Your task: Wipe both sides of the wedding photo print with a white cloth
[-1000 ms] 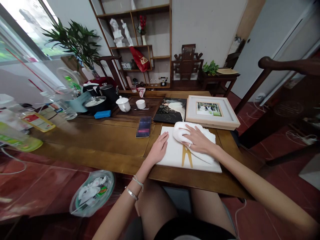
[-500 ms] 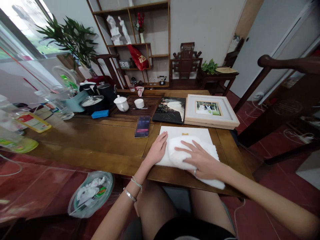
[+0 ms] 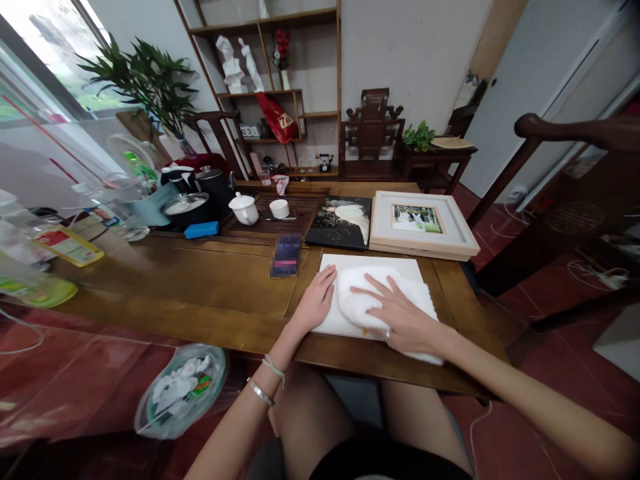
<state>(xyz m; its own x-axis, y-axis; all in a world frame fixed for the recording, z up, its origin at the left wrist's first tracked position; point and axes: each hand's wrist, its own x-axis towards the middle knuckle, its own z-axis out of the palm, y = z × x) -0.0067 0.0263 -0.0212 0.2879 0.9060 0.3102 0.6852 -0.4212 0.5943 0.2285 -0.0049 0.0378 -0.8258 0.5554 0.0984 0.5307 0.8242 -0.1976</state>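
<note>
A flat white board [image 3: 325,321] lies at the table's front edge, with a folded white towel [image 3: 354,297] covering much of it. My left hand [image 3: 318,297] rests flat along the board's left edge, fingers stretched out and close together. On top of the towel my right hand [image 3: 397,312] presses down with its fingers spread. Part of the towel hangs out past the board's lower right corner. A small patch of gold marking shows on the board below the towel.
Behind the board lie a dark photo panel [image 3: 340,221] and a framed photo [image 3: 417,219]. A phone [image 3: 286,256] is to the left. Farther left are a lidded white cup [image 3: 244,209], a blue sponge [image 3: 201,230] and several bottles. A lined bin [image 3: 183,387] stands on the floor.
My right hand and the towel have shifted slightly up the board. The gold mark near the board's top is now covered, and one near its lower edge shows. My left hand stays put.
</note>
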